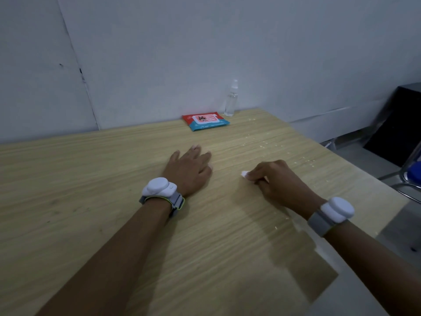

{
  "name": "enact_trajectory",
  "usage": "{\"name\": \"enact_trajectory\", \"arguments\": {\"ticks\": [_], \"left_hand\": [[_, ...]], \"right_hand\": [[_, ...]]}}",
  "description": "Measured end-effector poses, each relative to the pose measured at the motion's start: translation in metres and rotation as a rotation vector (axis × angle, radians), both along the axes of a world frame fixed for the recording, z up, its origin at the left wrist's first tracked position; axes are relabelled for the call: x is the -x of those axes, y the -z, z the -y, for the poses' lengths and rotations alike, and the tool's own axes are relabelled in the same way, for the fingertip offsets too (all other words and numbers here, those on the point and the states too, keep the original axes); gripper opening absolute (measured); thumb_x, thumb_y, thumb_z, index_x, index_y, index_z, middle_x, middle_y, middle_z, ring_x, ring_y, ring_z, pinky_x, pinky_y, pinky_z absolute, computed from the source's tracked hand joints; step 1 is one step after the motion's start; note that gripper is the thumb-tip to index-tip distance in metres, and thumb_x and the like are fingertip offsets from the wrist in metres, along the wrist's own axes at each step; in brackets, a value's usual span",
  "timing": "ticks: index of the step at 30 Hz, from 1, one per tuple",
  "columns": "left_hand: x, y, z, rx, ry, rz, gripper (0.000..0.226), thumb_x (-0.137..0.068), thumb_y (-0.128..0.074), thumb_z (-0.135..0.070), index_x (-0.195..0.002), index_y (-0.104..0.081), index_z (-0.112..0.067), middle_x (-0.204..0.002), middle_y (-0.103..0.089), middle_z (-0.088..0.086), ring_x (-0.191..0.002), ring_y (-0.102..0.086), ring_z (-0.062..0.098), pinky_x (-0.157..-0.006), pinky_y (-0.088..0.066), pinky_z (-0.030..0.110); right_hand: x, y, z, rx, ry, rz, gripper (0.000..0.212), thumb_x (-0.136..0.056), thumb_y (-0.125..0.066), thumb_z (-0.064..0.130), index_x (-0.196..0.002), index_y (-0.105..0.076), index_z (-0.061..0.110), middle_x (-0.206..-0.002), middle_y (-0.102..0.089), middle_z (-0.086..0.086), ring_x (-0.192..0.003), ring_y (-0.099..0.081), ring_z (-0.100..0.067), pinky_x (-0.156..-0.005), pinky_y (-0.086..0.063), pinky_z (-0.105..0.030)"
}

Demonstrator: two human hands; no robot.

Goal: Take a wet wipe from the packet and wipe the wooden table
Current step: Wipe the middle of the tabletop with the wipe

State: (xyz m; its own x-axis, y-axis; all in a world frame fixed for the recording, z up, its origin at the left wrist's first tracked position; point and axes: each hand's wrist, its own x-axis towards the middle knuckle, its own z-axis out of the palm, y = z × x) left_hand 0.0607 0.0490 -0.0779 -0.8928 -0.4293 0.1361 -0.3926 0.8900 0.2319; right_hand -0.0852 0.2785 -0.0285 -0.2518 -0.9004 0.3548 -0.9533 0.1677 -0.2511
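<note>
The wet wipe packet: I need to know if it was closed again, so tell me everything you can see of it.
The wet wipe packet is a flat, soft-looking pack, red on top with a blue band along its near edge. A pale pink flap with a dark cartoon figure covers the top and appears to lie flat, closed. It lies on the wooden table at the far edge by the wall, left of a clear spray bottle. Neither hand touches it.

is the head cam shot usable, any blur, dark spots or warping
Head view: dim, flat light with a bluish cast, no glare; soft shadows fall beside both forearms on the wooden table. Wide-angle warping bends the table's edges and the wall seam. The wet wipe packet print is too soft to read, and the wipe in the right hand shows only as a small white tip.
</note>
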Motion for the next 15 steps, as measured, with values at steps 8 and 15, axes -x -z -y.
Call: {"name": "enact_trajectory", "arguments": {"ticks": [8, 15], "left_hand": [[-0.011, 0.001, -0.006, -0.003, 0.000, -0.014, 0.057, -0.104, -0.026, -0.052, -0.158, -0.027, -0.034, -0.170, -0.016, 0.001, -0.157, -0.010, 0.015, -0.124, -0.006, 0.049], [-0.019, -0.002, -0.012, -0.019, 0.000, -0.010, 0.055, -0.105, -0.027, -0.051, -0.158, -0.027, -0.035, -0.170, -0.015, 0.001, -0.157, -0.009, 0.015, -0.125, -0.006, 0.049]], "right_hand": [[-0.025, 0.022, -0.018, 0.064, -0.059, 0.109, 0.029, -0.087, -0.075, 0.009, -0.108, -0.081, 0.029, -0.107, -0.078, 0.015, -0.101, -0.067, 0.013, -0.104, -0.044, -0.012], [-0.023, 0.014, -0.029, 0.137, 0.105, 0.056, 0.032, -0.085, -0.073, -0.005, -0.105, -0.082, 0.017, -0.107, -0.079, 0.004, -0.098, -0.074, -0.007, -0.114, -0.046, -0.045]]}}
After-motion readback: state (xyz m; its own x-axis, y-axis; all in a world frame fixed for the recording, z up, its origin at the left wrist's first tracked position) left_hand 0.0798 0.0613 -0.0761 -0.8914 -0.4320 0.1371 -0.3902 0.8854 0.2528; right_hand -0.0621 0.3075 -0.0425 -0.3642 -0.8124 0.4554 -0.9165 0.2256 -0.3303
